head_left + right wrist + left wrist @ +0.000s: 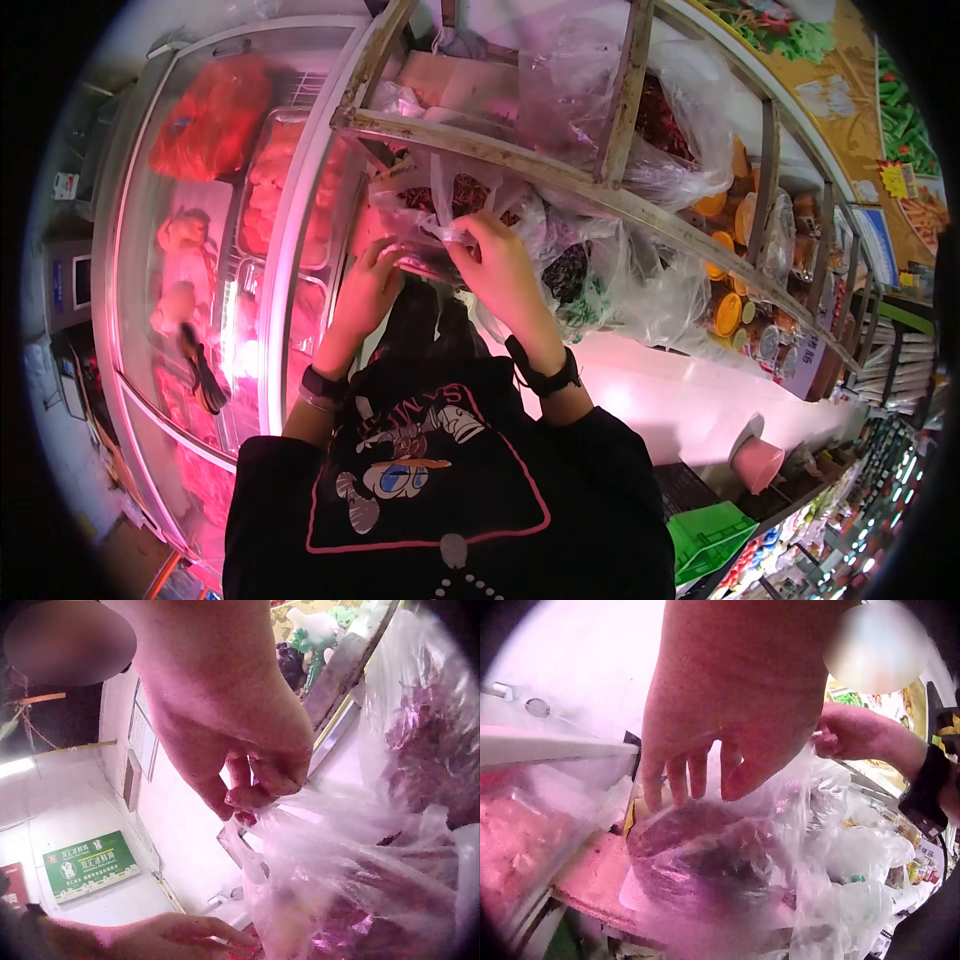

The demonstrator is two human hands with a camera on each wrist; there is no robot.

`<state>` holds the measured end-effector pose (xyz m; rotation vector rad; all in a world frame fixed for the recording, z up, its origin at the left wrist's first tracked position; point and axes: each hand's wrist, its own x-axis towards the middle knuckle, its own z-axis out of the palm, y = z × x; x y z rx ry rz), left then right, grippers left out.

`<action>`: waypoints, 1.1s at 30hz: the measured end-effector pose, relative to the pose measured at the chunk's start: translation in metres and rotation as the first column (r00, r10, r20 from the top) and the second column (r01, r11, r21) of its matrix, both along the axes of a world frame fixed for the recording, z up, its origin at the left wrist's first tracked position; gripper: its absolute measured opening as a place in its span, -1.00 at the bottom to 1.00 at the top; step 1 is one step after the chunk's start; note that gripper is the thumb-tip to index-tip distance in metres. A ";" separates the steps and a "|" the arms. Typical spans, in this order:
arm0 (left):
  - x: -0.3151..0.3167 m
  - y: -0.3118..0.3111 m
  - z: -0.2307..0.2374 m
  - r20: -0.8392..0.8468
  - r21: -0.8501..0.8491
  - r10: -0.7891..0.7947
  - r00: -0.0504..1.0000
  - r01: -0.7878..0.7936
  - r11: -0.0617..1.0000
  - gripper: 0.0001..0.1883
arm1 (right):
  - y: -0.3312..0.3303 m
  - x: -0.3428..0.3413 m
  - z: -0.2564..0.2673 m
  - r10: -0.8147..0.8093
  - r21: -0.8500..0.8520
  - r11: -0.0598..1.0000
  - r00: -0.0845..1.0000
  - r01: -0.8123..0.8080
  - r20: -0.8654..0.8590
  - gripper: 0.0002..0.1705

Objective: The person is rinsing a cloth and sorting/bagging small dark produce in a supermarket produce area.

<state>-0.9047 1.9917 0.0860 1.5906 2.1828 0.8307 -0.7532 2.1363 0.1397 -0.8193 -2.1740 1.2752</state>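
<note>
A clear plastic bag with dark contents point(712, 847) sits low in front of me, among other bags on the rack. My right hand point(500, 275) pinches a gathered strip of its thin plastic point(296, 832) between thumb and fingertips. Lower and to the left, my left hand point(368, 292) points its bent fingers down onto the bag; in the left wrist view, thumb and fingertips are at its upper edge, a small gap between them. Behind the hands, reddish-brown dried goods point(468, 192) show in an open bag. Each wrist wears a dark band.
A rusty metal frame point(480, 150) crosses above the hands. To the left stands a glass display case point(278, 300) with trays of pinkish meat point(275, 190). More plastic bags point(650, 290) and orange-lidded jars point(728, 312) line the right side. A green crate point(710, 535) is at lower right.
</note>
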 end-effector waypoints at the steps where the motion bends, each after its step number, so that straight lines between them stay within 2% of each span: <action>1: 0.002 -0.003 -0.001 0.015 0.000 -0.011 1.000 0.011 1.000 -0.69 | 0.000 0.000 0.003 -0.005 0.005 1.000 1.000 0.005 -0.004 -0.83; 5: 0.008 -0.011 -0.011 -0.021 -0.008 -0.007 1.000 0.007 1.000 -0.73 | 0.009 -0.007 0.014 -0.055 0.003 0.998 0.992 0.055 -0.114 -0.87; 8: 0.016 -0.013 0.002 -0.030 -0.006 -0.035 0.999 0.035 0.999 -0.72 | 0.020 -0.012 0.034 -0.047 -0.039 0.998 0.981 0.041 -0.186 -0.85; 12: 0.020 -0.013 0.017 0.041 -0.027 -0.029 0.999 0.030 0.999 -0.71 | 0.024 -0.023 0.042 0.010 0.106 0.994 0.973 0.015 -0.232 -0.84; 13: 0.021 -0.016 0.018 0.008 -0.015 -0.013 1.000 0.014 1.000 -0.71 | 0.021 -0.025 0.045 0.015 0.119 0.993 0.970 0.015 -0.241 -0.84; 15: 0.024 -0.020 0.024 -0.024 0.001 0.016 1.000 -0.016 1.000 -0.72 | 0.011 -0.026 0.057 0.033 -0.060 0.997 0.947 -0.055 -0.318 -0.84; 17: 0.026 -0.026 0.036 0.031 0.032 -0.009 0.999 0.008 0.999 -0.75 | 0.001 -0.025 0.074 0.063 -0.046 0.995 0.938 -0.084 -0.342 -0.86; 19: 0.019 -0.034 0.044 0.008 0.038 -0.007 1.000 0.007 0.999 -0.77 | -0.011 -0.030 0.086 0.093 -0.032 0.993 0.926 -0.113 -0.365 -0.87; 22: 0.011 -0.072 0.059 -0.010 0.026 0.054 0.998 -0.054 0.998 -0.79 | -0.044 -0.036 0.098 0.163 -0.005 0.984 0.914 -0.178 -0.371 -0.87; 24: 0.009 -0.095 0.064 -0.012 0.021 0.019 1.000 -0.019 1.000 -0.76 | -0.061 -0.036 0.104 0.178 -0.055 0.977 0.928 -0.207 -0.327 -0.84; 26: 0.012 -0.120 0.073 -0.060 -0.037 0.086 0.994 -0.089 0.995 -0.73 | -0.078 -0.043 0.110 0.257 -0.061 0.953 0.897 -0.297 -0.360 -0.83; 28: 0.011 -0.141 0.083 -0.019 0.008 0.140 0.990 -0.140 0.990 -0.73 | -0.099 -0.050 0.124 0.306 -0.066 0.935 0.885 -0.350 -0.350 -0.85; 30: 0.009 -0.167 0.093 -0.028 0.010 0.202 0.979 -0.202 0.979 -0.73 | -0.122 -0.062 0.137 0.308 -0.095 0.922 0.859 -0.376 -0.409 -0.90; 32: 0.001 -0.192 0.100 -0.043 0.112 0.261 0.965 -0.255 0.961 -0.73 | -0.141 -0.076 0.153 0.321 -0.077 0.918 0.843 -0.389 -0.433 -0.92; 33: -0.003 -0.207 0.110 -0.037 0.187 0.282 0.959 -0.271 0.944 -0.74 | -0.152 -0.083 0.162 0.321 -0.133 0.900 0.838 -0.415 -0.440 -0.92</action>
